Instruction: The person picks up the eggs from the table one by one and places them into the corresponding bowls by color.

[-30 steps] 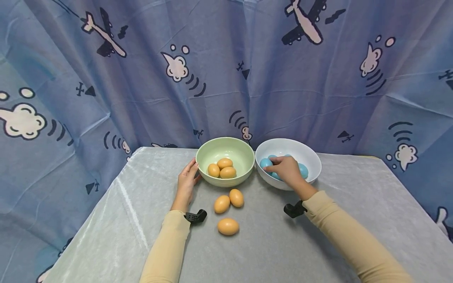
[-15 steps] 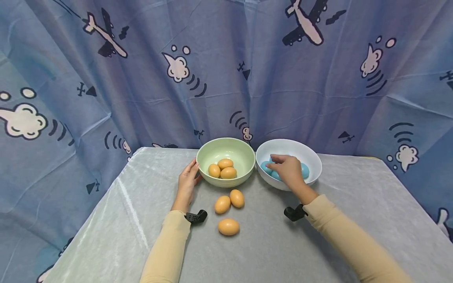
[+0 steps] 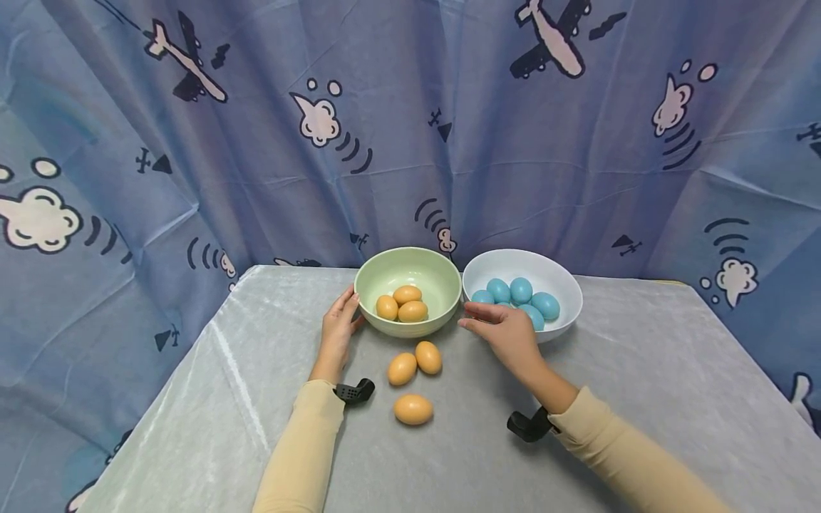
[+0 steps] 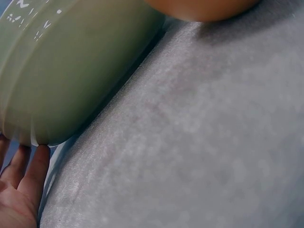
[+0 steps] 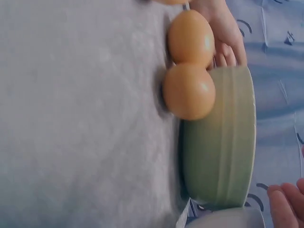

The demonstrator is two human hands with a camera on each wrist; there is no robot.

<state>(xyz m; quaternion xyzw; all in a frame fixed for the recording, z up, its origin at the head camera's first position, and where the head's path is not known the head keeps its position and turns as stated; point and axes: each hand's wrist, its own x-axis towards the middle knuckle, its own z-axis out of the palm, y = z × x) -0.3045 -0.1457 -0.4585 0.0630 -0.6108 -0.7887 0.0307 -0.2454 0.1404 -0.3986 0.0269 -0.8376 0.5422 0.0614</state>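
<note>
My left hand (image 3: 336, 329) rests its fairly straight fingers against the outer left side of the green bowl (image 3: 437, 281); in the left wrist view the fingertips (image 4: 42, 151) meet the bowl's wall. Three orange eggs (image 3: 412, 311) lie in that bowl. My right hand (image 3: 509, 338) hovers with nothing in it at the front left of the white bowl (image 3: 567, 296), thumb and fingers apart and pointing left. Blue eggs (image 3: 545, 305), several of them, sit in the white bowl, partly hidden by the hand. On the table in front are three more orange eggs (image 3: 413, 410), two side by side.
The two bowls stand next to each other at the back of the grey cloth-covered table (image 3: 474, 456). A blue patterned curtain (image 3: 398, 128) hangs right behind them. Each wrist carries a black camera mount (image 3: 529, 425).
My right hand has let go of a blue egg in the white bowl and come back toward the front left, uncovering more blue eggs. The left hand stays at the green bowl.
</note>
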